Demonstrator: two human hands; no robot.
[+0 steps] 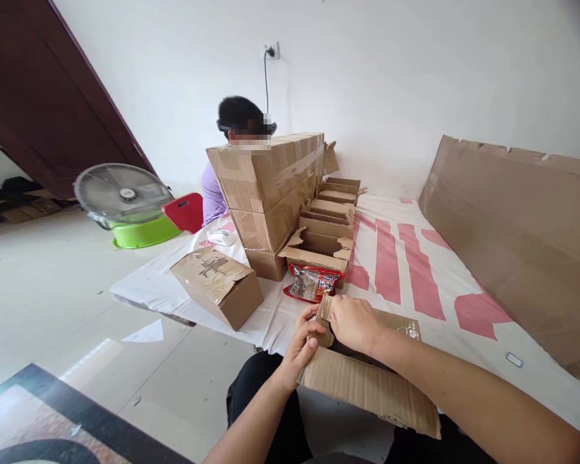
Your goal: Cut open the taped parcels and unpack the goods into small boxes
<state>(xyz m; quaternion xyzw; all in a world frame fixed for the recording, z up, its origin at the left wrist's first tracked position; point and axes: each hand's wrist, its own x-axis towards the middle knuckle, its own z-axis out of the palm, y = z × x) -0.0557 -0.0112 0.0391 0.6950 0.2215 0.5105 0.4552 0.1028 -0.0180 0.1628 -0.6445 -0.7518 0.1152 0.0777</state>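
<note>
An open cardboard box (372, 390) lies at the table's near edge, its long front flap folded out toward me. My left hand (300, 341) grips the box's left end, thumb on the near side and fingers around the outer side. My right hand (355, 322) reaches over the box and is closed on the small upright flap (325, 308) at that same end. The right forearm hides part of the box's inside. Just beyond the hands, a red and clear plastic snack packet (314, 283) leans near another open cardboard box (319, 245).
Closed cartons (270, 193) are stacked in the middle, with a row of open boxes along their right side. A taped carton (217, 283) lies at the left. A large cardboard panel (507, 238) stands on the right. A person (215, 193) sits behind the stack.
</note>
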